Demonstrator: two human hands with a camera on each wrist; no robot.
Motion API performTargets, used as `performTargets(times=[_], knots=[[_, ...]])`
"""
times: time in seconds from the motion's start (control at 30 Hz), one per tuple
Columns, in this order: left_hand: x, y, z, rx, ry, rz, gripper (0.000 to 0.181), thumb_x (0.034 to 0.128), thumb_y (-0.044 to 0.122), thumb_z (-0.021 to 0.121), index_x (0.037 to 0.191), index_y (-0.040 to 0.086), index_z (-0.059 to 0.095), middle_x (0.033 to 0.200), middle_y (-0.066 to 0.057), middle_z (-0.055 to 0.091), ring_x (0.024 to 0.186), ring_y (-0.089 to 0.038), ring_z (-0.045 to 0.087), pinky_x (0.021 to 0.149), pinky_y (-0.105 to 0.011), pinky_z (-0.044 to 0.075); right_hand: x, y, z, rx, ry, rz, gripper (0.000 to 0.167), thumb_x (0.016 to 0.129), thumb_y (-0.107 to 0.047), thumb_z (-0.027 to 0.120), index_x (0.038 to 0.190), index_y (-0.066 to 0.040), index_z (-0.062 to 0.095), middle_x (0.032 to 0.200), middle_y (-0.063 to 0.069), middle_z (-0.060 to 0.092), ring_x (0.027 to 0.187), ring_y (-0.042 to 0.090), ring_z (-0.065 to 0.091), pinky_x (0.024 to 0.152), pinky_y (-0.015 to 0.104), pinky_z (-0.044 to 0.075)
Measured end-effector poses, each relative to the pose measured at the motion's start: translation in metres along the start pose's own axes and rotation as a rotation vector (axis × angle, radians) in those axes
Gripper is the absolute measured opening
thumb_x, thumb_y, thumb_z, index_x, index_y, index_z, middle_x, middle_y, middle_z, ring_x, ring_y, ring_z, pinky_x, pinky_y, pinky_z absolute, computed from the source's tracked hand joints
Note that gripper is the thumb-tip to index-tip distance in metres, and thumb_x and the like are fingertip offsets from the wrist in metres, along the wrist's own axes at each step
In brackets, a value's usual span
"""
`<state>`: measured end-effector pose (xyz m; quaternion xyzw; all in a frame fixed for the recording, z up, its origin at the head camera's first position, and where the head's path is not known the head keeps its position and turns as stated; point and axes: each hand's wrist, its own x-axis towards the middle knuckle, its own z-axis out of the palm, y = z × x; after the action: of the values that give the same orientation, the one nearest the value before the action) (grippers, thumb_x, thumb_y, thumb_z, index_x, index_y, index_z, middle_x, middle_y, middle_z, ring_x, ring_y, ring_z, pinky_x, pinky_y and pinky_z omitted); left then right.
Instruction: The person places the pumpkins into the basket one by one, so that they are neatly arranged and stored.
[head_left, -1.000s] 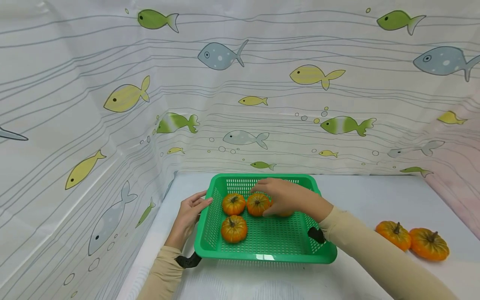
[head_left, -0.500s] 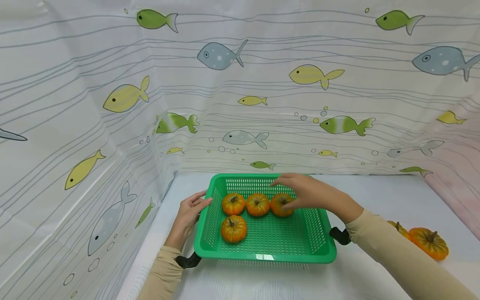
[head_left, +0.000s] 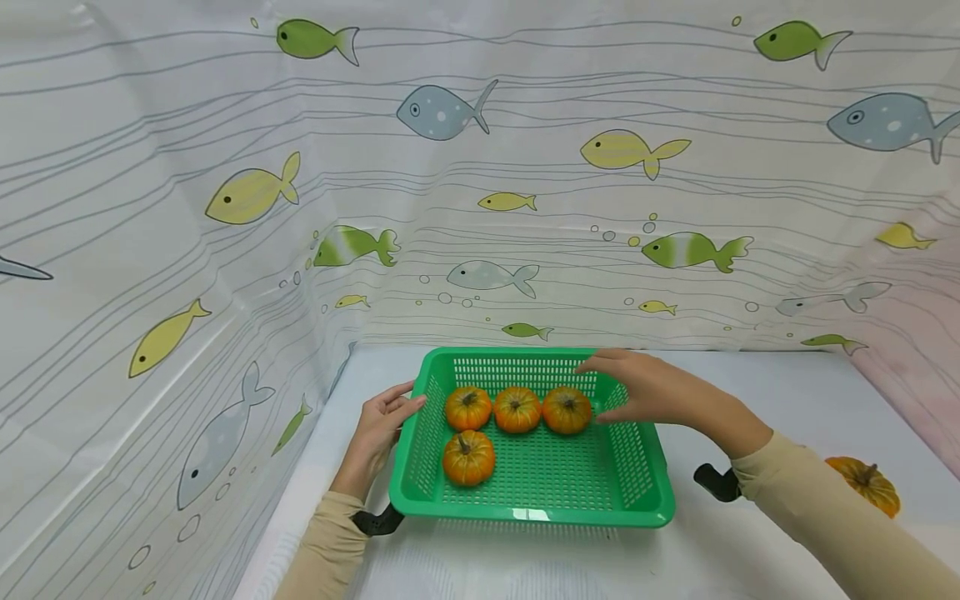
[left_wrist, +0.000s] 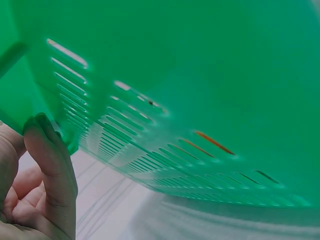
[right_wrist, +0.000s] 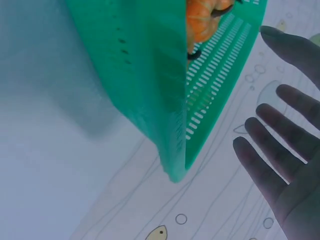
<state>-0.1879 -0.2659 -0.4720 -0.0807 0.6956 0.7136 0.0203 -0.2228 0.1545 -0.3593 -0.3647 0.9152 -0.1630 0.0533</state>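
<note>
A green basket (head_left: 495, 513) (left_wrist: 175, 60) (right_wrist: 150, 75) holds a back row of three orange pumpkins, left (head_left: 468, 408), middle (head_left: 517, 410) and right (head_left: 567, 410), and one more (head_left: 468, 458) in front of the left one. My left hand (head_left: 378, 429) (left_wrist: 45, 175) grips the basket's left rim between thumb and fingers. Over the right back part of the basket is my right hand (head_left: 652, 390) (right_wrist: 305, 195), fingers spread, holding nothing, its fingertips just right of the right pumpkin. The right wrist view shows part of the pumpkins (right_wrist: 202, 20) past the basket's side.
On the table (head_left: 720, 375), right of the basket, lies another pumpkin (head_left: 866, 483), partly behind my right sleeve. A fish-patterned sheet (head_left: 570, 208) rises behind the table and along its left side.
My right hand has moved right, off the pumpkins, uncovering the back row's right one. Its sleeve now hides one of the two pumpkins outside the basket. My left hand keeps its place.
</note>
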Motion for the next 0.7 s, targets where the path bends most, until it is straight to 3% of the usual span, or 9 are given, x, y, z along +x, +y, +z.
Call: performTargets(times=[0.4,0.7], knots=[[0.001,-0.001,0.000,-0.002,-0.003,0.003,0.051,0.0975,0.019,0.074,0.144,0.006,0.058,0.082,0.007,0.072,0.070,-0.007,0.072,0.063,-0.025,0.063,-0.033,0.017,0.000,0.012,-0.004,0.082,0.064,0.081,-0.032,0.090,0.138,-0.016,0.064,0.146,0.016,0.061,0.135,0.042,0.056,0.104,0.062,0.053],[0.001,0.000,0.000,-0.001,-0.001,0.006,0.052,0.0975,0.019,0.074,0.145,0.007,0.058,0.081,0.007,0.072,0.069,-0.007,0.071,0.063,-0.025,0.062,-0.056,0.039,-0.002,0.017,0.011,0.133,0.069,0.077,-0.034,0.092,0.137,-0.015,0.065,0.137,0.008,0.066,0.124,0.035,0.063,0.095,0.056,0.059]])
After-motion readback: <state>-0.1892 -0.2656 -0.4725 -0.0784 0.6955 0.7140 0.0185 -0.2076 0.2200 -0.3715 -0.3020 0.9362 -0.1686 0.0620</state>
